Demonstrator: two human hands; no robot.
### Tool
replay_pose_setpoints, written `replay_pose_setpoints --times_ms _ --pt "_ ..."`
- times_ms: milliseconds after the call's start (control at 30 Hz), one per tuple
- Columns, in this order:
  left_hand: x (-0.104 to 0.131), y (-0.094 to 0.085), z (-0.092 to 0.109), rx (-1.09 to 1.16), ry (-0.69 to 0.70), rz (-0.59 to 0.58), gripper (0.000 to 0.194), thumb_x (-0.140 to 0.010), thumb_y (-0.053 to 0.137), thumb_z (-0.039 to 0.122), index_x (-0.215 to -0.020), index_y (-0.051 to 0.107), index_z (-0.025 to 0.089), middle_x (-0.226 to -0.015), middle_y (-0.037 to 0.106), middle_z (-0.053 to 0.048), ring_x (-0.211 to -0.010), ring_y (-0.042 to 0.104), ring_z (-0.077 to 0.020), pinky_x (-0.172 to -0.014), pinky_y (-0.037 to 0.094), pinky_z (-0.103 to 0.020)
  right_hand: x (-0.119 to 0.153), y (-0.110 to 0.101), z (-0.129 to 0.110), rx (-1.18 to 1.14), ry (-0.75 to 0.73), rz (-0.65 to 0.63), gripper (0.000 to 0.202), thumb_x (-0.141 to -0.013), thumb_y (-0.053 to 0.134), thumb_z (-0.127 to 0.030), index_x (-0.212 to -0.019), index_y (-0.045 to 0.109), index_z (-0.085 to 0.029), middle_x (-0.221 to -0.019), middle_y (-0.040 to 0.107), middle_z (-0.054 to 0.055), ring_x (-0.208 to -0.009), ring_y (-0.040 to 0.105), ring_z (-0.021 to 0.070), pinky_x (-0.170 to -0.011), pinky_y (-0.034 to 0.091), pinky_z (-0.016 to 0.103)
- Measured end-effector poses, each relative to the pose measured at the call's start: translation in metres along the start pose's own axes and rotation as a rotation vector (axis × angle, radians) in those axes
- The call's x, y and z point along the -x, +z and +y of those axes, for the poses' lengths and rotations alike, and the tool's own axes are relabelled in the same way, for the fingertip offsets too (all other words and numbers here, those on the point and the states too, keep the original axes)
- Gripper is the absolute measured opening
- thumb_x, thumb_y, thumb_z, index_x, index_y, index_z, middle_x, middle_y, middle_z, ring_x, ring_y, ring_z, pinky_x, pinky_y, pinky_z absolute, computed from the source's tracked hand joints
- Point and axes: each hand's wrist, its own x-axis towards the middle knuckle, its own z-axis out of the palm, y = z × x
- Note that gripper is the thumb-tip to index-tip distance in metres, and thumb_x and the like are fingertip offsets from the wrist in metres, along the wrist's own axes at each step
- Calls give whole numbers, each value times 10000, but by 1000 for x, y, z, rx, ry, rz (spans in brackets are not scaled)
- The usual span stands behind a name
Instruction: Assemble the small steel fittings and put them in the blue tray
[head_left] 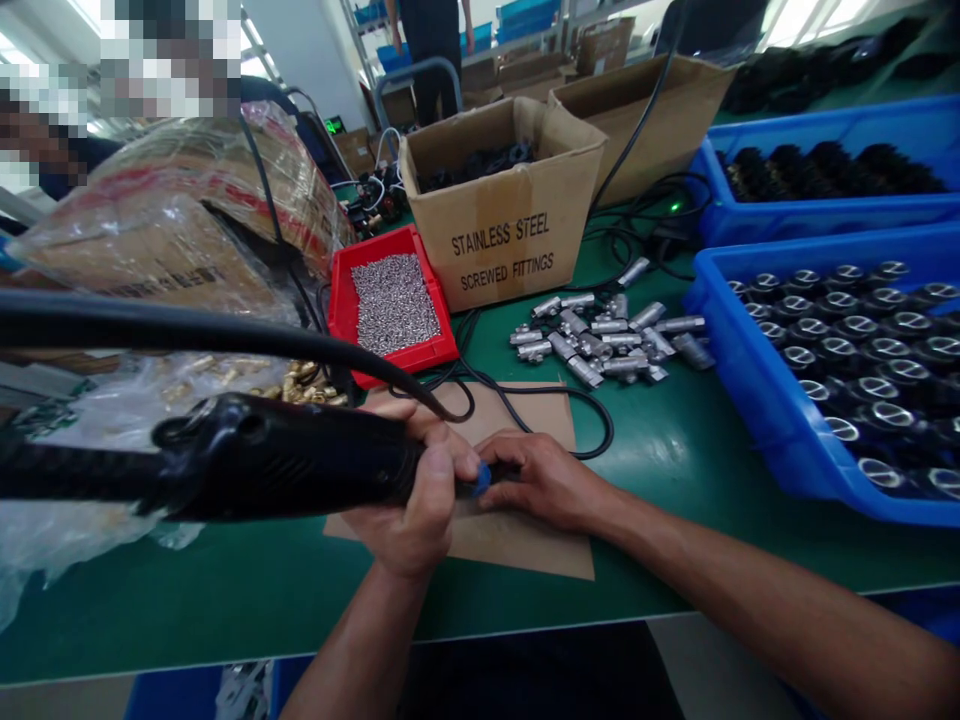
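Observation:
My left hand (412, 510) is wrapped round the front end of a black electric screwdriver (292, 455), which lies sideways with its body reaching off to the left. A blue piece (480, 480) shows at the tool's front, just past my left fingers. My right hand (551, 485) is closed with bent fingers on a small dark part (506, 470), which they mostly hide. The blue piece meets this part between the two hands. Both hands are over a sheet of brown cardboard (525, 550) on the green table.
A red tray (446, 345) of tiny metal pieces and a carton (510, 240) stand behind my hands. Silver metal fittings (622, 340) lie in a pile. Blue bins (787, 455) with black parts are at right. Brass pieces (311, 385) lie left; a black cable (600, 410) loops nearby.

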Motion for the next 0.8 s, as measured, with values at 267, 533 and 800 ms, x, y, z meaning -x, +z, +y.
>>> replay_pose_setpoints --times_ms 267,533,800 --pt "2 -2 -3 -55 1 10 344 -834 542 67 -1147 514 207 -683 547 56 -530 569 -100 -548 548 -276 -1 1 -2 27 16 9 237 -752 777 -250 -971 706 -194 -993 705 43 -954 631 195 -866 474 314" --pt "6 -3 -4 -53 -38 7 294 -847 565 84 -1109 497 200 -701 550 49 -554 579 -102 -573 550 -280 -4 1 -6 122 -23 -15 198 -764 767 -242 -933 687 -177 -940 701 43 -928 626 198 -828 471 302" --pt "-3 1 0 -50 -21 113 323 -819 613 124 -1113 505 203 -655 564 58 -510 575 -110 -513 532 -257 0 4 1 185 -95 20 297 -754 771 -287 -1007 659 -177 -985 675 55 -934 609 200 -826 471 321"
